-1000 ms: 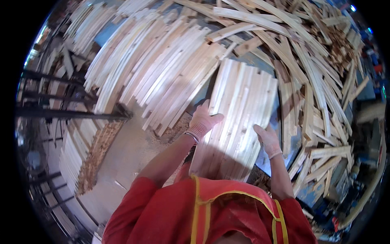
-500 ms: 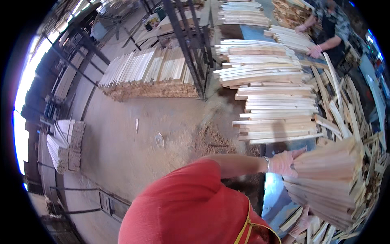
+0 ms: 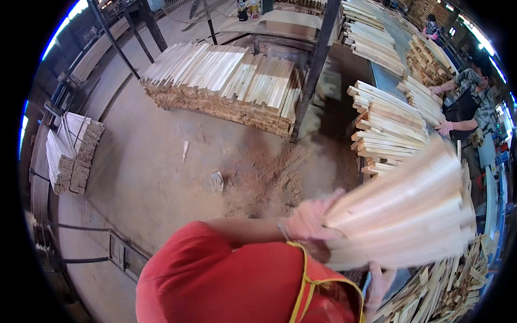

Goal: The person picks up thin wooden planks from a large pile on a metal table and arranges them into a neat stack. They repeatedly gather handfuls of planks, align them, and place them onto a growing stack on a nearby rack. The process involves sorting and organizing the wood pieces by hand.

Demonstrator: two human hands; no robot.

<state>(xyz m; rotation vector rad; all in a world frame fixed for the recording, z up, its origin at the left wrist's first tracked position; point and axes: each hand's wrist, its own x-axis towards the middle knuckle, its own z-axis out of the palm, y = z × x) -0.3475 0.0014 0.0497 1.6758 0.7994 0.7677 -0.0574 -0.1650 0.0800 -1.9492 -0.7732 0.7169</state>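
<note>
A wide bundle of pale wooden slats (image 3: 401,210) is held up in front of me, smeared by motion. My left hand (image 3: 314,218), in a pinkish work glove, is closed on its near left end; the fingers are blurred. Below the bundle's lower edge, my gloved right hand (image 3: 380,282) grips the slats from underneath, its fingertips partly hidden by the wood. Beyond the bundle, rows of loose slats (image 3: 390,121) lie across the bench, partly covered by it.
A heap of thin offcuts (image 3: 447,288) lies at the lower right. Across the bench a co-worker (image 3: 468,102) handles slats with gloved hands. A large stack of slats (image 3: 215,81) stands behind a dark metal post (image 3: 315,70). A smaller stack (image 3: 72,151) is at far left, and sawdust (image 3: 269,177) covers the floor.
The bundle has risen from the offcuts and swung left toward me, both hands holding it. My view has turned, so the benches sit farther right.
</note>
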